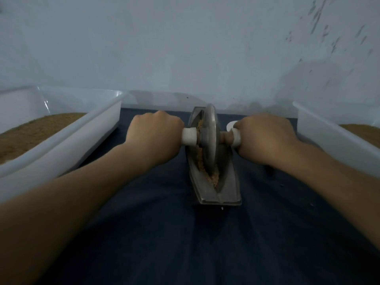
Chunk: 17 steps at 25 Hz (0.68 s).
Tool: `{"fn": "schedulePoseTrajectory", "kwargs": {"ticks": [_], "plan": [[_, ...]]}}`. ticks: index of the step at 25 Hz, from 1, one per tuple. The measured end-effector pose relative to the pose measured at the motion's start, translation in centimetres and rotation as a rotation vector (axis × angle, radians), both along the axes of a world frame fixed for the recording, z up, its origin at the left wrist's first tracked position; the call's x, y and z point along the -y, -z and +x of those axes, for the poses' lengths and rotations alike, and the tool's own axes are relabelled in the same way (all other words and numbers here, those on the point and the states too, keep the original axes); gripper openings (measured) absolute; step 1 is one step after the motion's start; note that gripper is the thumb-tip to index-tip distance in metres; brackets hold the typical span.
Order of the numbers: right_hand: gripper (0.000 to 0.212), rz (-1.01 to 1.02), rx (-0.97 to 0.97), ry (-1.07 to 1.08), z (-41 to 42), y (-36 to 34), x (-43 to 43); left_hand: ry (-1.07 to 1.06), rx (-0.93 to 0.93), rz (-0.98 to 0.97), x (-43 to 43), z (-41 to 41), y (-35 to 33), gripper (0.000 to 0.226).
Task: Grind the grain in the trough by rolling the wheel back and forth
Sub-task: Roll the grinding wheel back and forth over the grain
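Wheel [209, 136]: grey metal disc standing on edge in the trough, at the middle of the cloth's far edge and close to the wall. Its outline is slightly blurred.
Trough [228, 182]: narrow, boat-shaped, grey metal, lying lengthwise away from the viewer. The near end is plain to see; the far end is mostly hidden behind the wheel.
Grain [212, 178]: tan and crumbly, in the groove on the near side of the wheel, with some stuck to the disc's left face. What lies under the disc cannot be seen.
Left hand [153, 134]: fist wrapped round the white left handle [189, 138], knuckles up, fingertips hidden underneath.
Right hand [265, 136]: fist wrapped round the white right handle [236, 139] in the same way, with only the handle's inner end showing.
Pale shape [231, 125]: small and rounded, just behind the right hand; it cannot be made out.
Cloth [185, 233]: dark blue and creased, carrying the trough. Its near edge is cut off.
Left tub [82, 136]: white plastic along the cloth's left edge, holding brown meal [30, 130]. It is cut off at the picture's side.
Right tub [320, 130]: white plastic along the cloth's right edge, with only one corner and a sliver of brown contents visible.
Wall [185, 48]: pale, dim, with dark flecks at the upper right.
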State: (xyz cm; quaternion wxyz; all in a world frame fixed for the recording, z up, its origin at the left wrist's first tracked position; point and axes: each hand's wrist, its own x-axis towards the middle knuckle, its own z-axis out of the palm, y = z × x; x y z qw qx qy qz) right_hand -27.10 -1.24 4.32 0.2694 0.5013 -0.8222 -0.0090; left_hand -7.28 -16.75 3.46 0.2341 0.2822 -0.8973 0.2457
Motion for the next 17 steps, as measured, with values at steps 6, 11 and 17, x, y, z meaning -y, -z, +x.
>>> {"fn": "schedulePoseTrajectory", "kwargs": {"ticks": [6, 11, 17], "plan": [[0.016, 0.078, 0.235, 0.08, -0.6, -2.2, 3.7, -0.098, 0.122, 0.198, 1.6, -4.6, -3.0, 0.02], [0.044, -0.118, -0.146, -0.032, 1.0, 0.6, -2.1, 0.041, 0.015, -0.07, -0.5, 0.3, -0.9, 0.024], [0.016, -0.005, 0.197, 0.072, -0.5, -1.6, 4.1, -0.109, 0.059, 0.137, 1.3, -5.0, -2.3, 0.012]]}}
